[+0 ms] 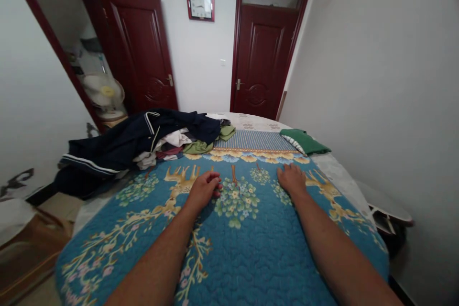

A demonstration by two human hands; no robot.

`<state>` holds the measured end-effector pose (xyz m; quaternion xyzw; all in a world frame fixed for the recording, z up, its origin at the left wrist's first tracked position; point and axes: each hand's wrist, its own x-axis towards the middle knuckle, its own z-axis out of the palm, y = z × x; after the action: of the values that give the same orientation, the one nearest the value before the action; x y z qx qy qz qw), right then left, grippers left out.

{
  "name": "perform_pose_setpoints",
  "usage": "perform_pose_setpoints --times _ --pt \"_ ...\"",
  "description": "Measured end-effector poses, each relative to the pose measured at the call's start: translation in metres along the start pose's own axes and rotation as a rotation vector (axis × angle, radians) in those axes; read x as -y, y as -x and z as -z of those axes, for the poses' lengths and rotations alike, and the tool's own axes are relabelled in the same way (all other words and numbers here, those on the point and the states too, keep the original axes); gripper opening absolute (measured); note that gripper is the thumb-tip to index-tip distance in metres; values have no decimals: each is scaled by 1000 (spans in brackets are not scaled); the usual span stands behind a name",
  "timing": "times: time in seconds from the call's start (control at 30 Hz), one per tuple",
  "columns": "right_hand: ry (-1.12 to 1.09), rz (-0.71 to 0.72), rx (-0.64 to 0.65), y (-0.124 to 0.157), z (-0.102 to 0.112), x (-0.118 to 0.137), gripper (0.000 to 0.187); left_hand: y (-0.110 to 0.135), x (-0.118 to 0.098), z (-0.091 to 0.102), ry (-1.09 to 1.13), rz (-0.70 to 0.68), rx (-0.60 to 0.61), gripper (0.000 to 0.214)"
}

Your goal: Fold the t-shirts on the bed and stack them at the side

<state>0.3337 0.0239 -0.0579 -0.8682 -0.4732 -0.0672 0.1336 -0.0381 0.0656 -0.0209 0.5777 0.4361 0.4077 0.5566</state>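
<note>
Blue quilted cover lies directly beneath both hands, spread out broadly and printed with deer, flowering branches and leafy clusters. From where I stand, the person's left hand sits over its middle, fingers loosely curled and thumb apart from them, with nothing in its grasp; I can't tell whether it touches the fabric. The right hand rests palm down near the cover's far edge, its fingers slightly spread, just beside a printed deer.

Past the fingertips runs a scalloped floral border, then a blue-and-white striped band. A green cloth with a striped part lies bunched at the right corner, over a pale patterned sheet. On the far left, a dark navy garment with white trim sprawls over a heap of clothes, olive cloth poking out.

Farther off, a square clock hangs between two dark red doors, the right one shut. Through the left doorway stands a fan.
</note>
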Motion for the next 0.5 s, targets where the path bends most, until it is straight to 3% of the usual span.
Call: perform_pose_setpoints --times 0.2,0.4,0.5 --pt "12 137 -32 -8 -5 -6 45 -14 0 35 -71 -111 -269 33" --pt "-31 300 -63 -18 -15 -11 40 -33 -5 83 12 -163 -639 51" --pt "-32 308 -73 -19 -18 -13 40 -38 -9 103 -29 -168 -721 54"
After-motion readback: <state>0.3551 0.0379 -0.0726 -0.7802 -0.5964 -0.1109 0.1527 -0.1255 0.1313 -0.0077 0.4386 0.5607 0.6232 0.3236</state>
